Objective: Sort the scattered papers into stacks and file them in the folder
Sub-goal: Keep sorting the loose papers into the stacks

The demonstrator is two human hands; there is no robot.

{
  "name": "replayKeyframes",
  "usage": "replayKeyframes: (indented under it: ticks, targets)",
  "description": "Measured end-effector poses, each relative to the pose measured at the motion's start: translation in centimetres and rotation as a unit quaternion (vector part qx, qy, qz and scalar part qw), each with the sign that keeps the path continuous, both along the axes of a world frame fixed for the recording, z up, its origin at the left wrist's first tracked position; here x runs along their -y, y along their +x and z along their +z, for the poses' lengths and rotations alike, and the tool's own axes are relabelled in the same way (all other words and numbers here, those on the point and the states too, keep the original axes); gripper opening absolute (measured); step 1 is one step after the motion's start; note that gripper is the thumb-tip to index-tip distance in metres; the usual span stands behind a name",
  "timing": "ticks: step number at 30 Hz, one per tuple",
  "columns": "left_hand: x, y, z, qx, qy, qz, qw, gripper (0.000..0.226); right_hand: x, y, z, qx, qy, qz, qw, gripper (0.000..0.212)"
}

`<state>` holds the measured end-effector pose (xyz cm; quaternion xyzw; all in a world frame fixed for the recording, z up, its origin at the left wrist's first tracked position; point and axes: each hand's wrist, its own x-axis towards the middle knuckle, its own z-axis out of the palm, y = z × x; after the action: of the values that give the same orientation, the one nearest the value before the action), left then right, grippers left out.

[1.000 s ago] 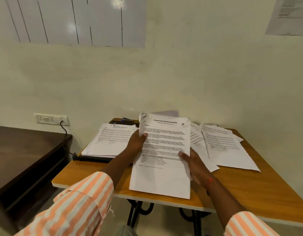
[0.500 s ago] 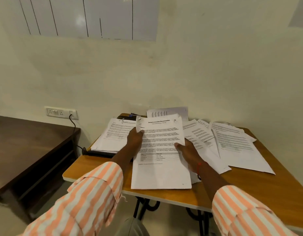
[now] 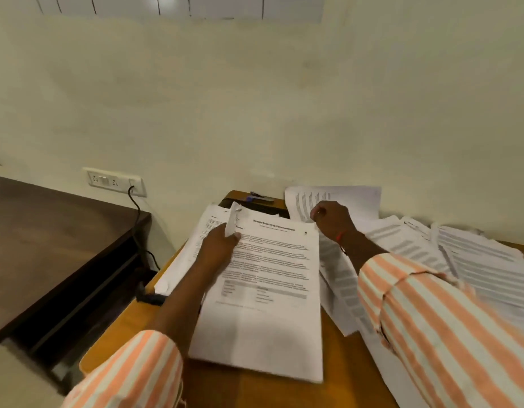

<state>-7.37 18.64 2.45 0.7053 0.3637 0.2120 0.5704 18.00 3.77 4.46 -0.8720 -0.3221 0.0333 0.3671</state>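
My left hand (image 3: 222, 248): fingers clamped on the packet (image 3: 263, 290) at its top-left edge, packet flat on the bench (image 3: 269, 396). It's light, floppy and slippery, so grip the edge and support underneath. Right hand (image 3: 333, 220): fingers curled over the far sheet (image 3: 352, 198), pinch unclear. The dark slab (image 3: 255, 207) beyond my left fingers may be the folder; I see nothing filed in it.

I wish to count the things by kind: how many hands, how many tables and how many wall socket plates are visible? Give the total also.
Hands: 2 (left hand, gripping the paper stack; right hand)
Tables: 2 (light wooden table; dark table)
Socket plates: 1 (socket plate)
Total: 5
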Motion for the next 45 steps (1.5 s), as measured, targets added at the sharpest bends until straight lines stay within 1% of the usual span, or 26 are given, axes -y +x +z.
replayKeyframes:
  ticks: [3,4,7,10,11,15,18,20,22,23,25,26,29,32,35,36,38,40,42,45]
  targets:
    - [0.6,-0.2,-0.6,-0.035,0.01,0.006,0.999,0.049,-6.4,1.5,-0.1,0.047,-0.051,0.068,0.995,0.016]
    - [-0.4,0.4,-1.6,-0.05,0.019,0.01,0.999,0.051,-9.9,2.5,-1.0,0.064,-0.059,0.089,0.992,0.014]
    - [0.3,0.5,-1.8,-0.075,0.036,0.014,0.996,0.053,-15.1,4.0,-1.7,0.103,-0.118,0.131,0.979,0.022]
    - [-0.7,1.2,-2.6,-0.103,0.069,0.014,0.992,0.052,-20.6,5.5,-3.6,0.134,-0.165,0.136,0.968,0.028]
    - [-0.9,1.2,-2.9,-0.1,0.074,0.012,0.992,0.049,-21.8,5.7,-4.2,0.142,-0.181,0.133,0.964,0.028]
    - [-1.2,1.2,-3.8,-0.107,0.061,0.013,0.992,0.046,-24.2,6.9,-6.5,0.131,-0.193,0.103,0.967,0.025]
    - [-1.0,1.2,-3.4,-0.111,0.041,0.012,0.993,0.041,-24.4,7.5,-6.4,0.141,-0.191,0.103,0.966,0.021]
    - [-1.3,1.3,-2.8,-0.086,0.04,0.012,0.995,0.034,-24.0,7.1,-4.7,0.145,-0.139,0.122,0.972,0.019]
    - [-1.5,1.1,-2.5,-0.081,0.035,0.01,0.996,0.038,-22.1,5.3,-2.4,0.132,-0.078,0.183,0.971,0.016]
    - [-1.2,0.9,-2.4,-0.081,0.03,0.009,0.996,0.041,-20.6,4.2,-1.0,0.122,-0.074,0.221,0.965,0.016]
    - [-1.0,0.6,-2.1,-0.073,0.02,0.012,0.997,0.045,-17.7,2.1,1.7,0.109,-0.102,0.305,0.941,0.021]
    - [-0.7,0.5,-1.9,-0.064,0.012,0.015,0.998,0.046,-16.0,1.2,3.1,0.11,-0.13,0.331,0.928,0.022]
    - [0.1,0.2,-1.4,-0.036,0.009,0.03,0.999,0.05,-12.0,-1.4,6.0,0.111,-0.203,0.371,0.899,0.019]
    - [1.0,-0.1,-1.3,-0.02,0.023,0.034,0.999,0.051,-9.6,-3.2,7.3,0.14,-0.235,0.383,0.882,0.015]
    - [1.6,-0.4,-0.9,-0.019,0.032,0.04,0.999,0.055,-8.8,-4.7,7.5,0.198,-0.264,0.387,0.861,0.008]
    - [1.8,-0.3,-0.8,-0.021,0.038,0.042,0.998,0.055,-8.7,-5.1,7.4,0.216,-0.275,0.388,0.853,0.01]
    - [1.9,-0.3,-0.9,-0.027,0.048,0.044,0.998,0.055,-8.8,-5.8,7.1,0.256,-0.299,0.383,0.836,0.023]
    - [1.9,-0.3,-1.0,-0.036,0.059,0.046,0.997,0.057,-9.2,-6.2,6.9,0.282,-0.31,0.375,0.827,0.031]
    - [1.7,-0.1,-1.3,-0.045,0.063,0.045,0.996,0.058,-9.7,-6.2,6.7,0.283,-0.305,0.375,0.828,0.03]
    - [1.5,0.0,-1.3,-0.044,0.063,0.049,0.996,0.057,-10.2,-6.5,7.0,0.277,-0.312,0.393,0.819,0.027]
